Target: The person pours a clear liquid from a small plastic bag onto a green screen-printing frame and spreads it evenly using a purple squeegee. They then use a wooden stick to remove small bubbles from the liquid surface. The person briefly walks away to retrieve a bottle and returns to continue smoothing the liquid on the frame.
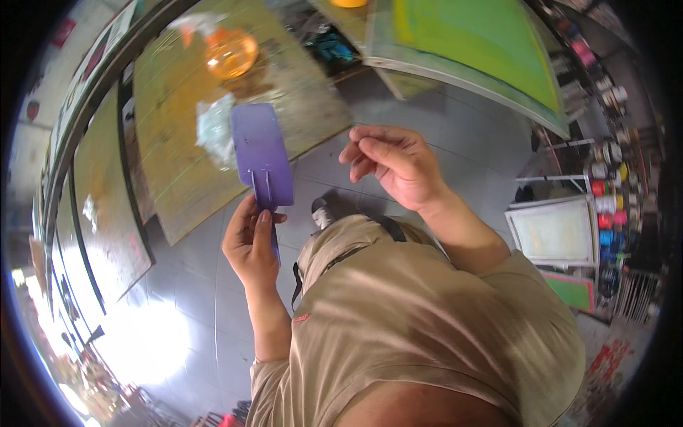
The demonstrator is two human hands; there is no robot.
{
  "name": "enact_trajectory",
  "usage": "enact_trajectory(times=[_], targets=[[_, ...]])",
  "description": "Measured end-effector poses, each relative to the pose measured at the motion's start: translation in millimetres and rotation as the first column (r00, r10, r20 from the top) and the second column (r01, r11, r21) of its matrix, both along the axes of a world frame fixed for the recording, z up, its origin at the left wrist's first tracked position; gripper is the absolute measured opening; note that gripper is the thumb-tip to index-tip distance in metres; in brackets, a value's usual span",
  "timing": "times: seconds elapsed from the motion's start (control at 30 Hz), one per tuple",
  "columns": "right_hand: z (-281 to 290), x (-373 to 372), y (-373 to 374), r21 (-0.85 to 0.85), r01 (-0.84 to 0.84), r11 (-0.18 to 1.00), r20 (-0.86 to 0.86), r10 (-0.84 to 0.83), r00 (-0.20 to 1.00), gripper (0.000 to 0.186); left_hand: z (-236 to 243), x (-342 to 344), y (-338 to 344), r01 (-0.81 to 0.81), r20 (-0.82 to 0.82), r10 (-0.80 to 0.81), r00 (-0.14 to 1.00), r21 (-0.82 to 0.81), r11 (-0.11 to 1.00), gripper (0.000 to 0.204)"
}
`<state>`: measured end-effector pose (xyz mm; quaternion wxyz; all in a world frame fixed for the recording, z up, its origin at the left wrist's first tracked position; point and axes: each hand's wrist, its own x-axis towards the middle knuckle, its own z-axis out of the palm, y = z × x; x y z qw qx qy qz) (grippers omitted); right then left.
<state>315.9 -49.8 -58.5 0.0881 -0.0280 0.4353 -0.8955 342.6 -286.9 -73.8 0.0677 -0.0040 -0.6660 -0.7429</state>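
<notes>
My left hand (252, 238) is closed round the handle of a flat purple plastic spatula (260, 149), which points upward with its broad blade above my fingers. To its right, my right hand (388, 164) is raised with loosely curled fingers slightly apart and nothing visible in them. Just behind the blade, a crumpled pale plastic bag (212, 128) lies on a paint-stained board table (167, 99). Farther back on that table stands a spray bottle (231, 53) of orange liquid.
A green printing screen (462, 35) is raised at the upper right. Pale screens (548, 228) and a rack of coloured pots (608, 203) line the right. More boards (103, 196) run along the left; grey tiled floor (185, 285) surrounds my feet.
</notes>
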Motion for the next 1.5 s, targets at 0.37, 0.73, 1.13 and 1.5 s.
enact_trajectory(times=[0.37, 0.73, 1.13, 1.5], targets=[[-10.7, 118.7, 147.8, 0.435, 0.345, 0.832, -0.258, -0.252, 0.933, 0.028, -4.3, 39.8, 233.6, 0.541, 0.070, -0.576, 0.815, 0.268, 0.797, 0.027], [5.1, 160.5, 270.6, 0.380, 0.740, 0.555, -0.048, -0.787, 0.615, 0.025, -7.8, 11.8, 359.7, 0.690, -0.114, -0.744, 0.659, -0.303, 0.657, 0.033], [32.1, 71.8, 393.5, 0.834, 0.458, 0.308, -0.234, -0.554, 0.799, 0.033, -11.5, -154.4, 374.2, 0.034, -0.491, -0.351, 0.797, -0.545, 0.838, 0.024], [27.1, -38.0, 424.2, 0.933, 0.357, -0.051, -0.358, -0.223, 0.906, 0.038, -18.6, -175.3, 388.6, -0.093, -0.457, -0.282, 0.844, -0.641, 0.762, 0.027]])
